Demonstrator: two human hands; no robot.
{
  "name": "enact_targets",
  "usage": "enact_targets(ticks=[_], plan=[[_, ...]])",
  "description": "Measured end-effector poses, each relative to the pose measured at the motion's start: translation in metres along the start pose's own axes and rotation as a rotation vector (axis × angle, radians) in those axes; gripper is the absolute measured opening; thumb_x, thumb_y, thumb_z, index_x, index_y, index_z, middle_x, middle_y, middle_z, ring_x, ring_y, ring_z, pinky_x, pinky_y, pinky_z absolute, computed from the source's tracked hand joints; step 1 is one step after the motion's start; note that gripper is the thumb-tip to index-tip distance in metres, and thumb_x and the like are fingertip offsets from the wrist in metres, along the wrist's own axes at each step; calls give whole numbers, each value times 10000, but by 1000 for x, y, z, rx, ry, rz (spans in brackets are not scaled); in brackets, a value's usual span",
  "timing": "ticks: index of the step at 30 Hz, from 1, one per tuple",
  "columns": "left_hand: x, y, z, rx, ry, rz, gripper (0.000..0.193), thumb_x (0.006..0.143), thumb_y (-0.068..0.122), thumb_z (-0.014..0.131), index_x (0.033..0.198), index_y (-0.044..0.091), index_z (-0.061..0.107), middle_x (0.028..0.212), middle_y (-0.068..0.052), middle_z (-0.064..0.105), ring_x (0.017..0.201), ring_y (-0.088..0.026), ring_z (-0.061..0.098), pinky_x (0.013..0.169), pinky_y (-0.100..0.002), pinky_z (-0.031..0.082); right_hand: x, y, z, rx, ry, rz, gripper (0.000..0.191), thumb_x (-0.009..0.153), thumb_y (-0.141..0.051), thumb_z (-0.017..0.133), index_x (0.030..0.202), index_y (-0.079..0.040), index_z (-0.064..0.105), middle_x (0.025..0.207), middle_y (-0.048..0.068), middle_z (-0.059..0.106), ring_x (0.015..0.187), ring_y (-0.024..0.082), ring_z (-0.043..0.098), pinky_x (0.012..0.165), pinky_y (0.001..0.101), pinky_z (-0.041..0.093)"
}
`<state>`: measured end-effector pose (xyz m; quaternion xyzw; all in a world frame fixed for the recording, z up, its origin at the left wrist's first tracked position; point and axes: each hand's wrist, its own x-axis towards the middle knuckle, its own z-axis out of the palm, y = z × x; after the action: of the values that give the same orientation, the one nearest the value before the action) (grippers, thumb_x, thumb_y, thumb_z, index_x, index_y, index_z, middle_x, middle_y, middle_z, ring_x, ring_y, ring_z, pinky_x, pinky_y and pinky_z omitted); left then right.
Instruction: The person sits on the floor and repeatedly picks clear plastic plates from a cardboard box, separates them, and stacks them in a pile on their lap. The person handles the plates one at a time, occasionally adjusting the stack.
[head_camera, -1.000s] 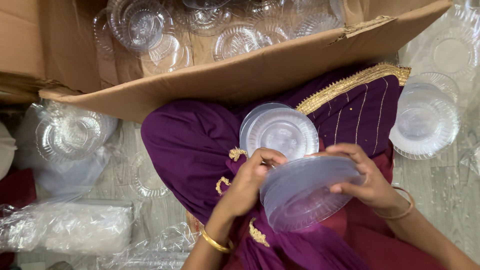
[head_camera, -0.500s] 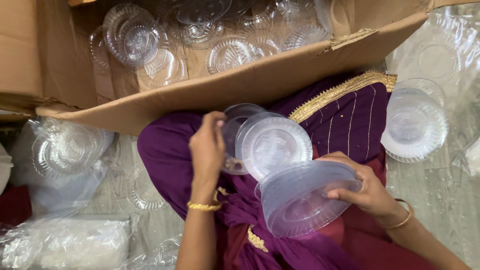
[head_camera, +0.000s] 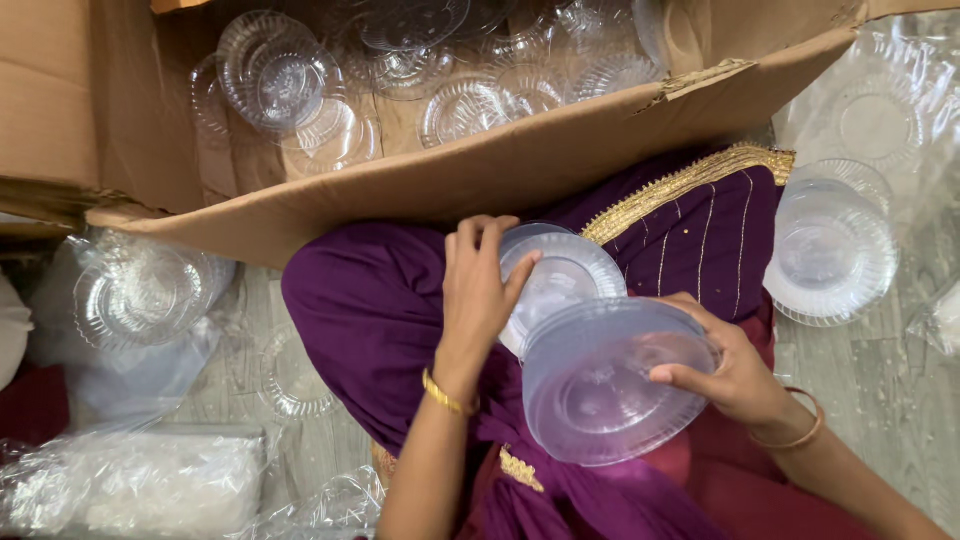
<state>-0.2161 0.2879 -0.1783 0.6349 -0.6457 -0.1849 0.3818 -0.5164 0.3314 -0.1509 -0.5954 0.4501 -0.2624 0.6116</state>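
Left hand (head_camera: 480, 290) pinching rim of a clear plastic plate (head_camera: 560, 285) w/ fingers closed on its edge, over purple-clad lap; right hand (head_camera: 735, 370) wrapped round stack of clear plates (head_camera: 605, 385), held tilted just below, touching that plate. Prob mid-stacking step; next move would need plate lined up concentric w/ stack. Beyond: open cardboard box (head_camera: 480, 175) w/ more plates; another pile (head_camera: 835, 250) on floor at right.

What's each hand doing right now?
Left hand: closed on a clear plastic plate.
Right hand: holding a stack of clear plates.
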Motion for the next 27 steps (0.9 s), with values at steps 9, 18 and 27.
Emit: enact_targets(ticks=[9, 18, 27], plan=[[-9, -21, -38, -52, 3, -370, 214, 1013, 121, 617, 1215, 63, 660, 1183, -170, 732, 1102, -323, 720, 906, -407, 571, -2, -4, 2, 65, -12, -46, 698, 758, -138, 846, 1384, 45, 596, 1261, 102, 631, 1163, 202, 624, 1028, 342, 495], [-45, 3, -51, -640, 81, -217, 273, 1078, 106, 522, 1260, 14, 703, 1279, -137, 738, 1220, -268, 712, 1073, -363, 556, 4, -10, 7, 39, -23, -43, 700, 763, -174, 839, 1389, 23, 594, 1399, 133, 572, 1281, 239, 590, 1079, 371, 474], [-76, 6, -24, -936, -275, -390, 743, 1048, 618, 315, 1376, 19, 605, 1367, -153, 643, 1316, -292, 581, 1137, -409, 431, 34, -14, 28, 51, -17, 141, 976, 735, -254, 833, 1558, -116, 327, 1449, 116, 557, 1317, 217, 542, 1087, 370, 419]])
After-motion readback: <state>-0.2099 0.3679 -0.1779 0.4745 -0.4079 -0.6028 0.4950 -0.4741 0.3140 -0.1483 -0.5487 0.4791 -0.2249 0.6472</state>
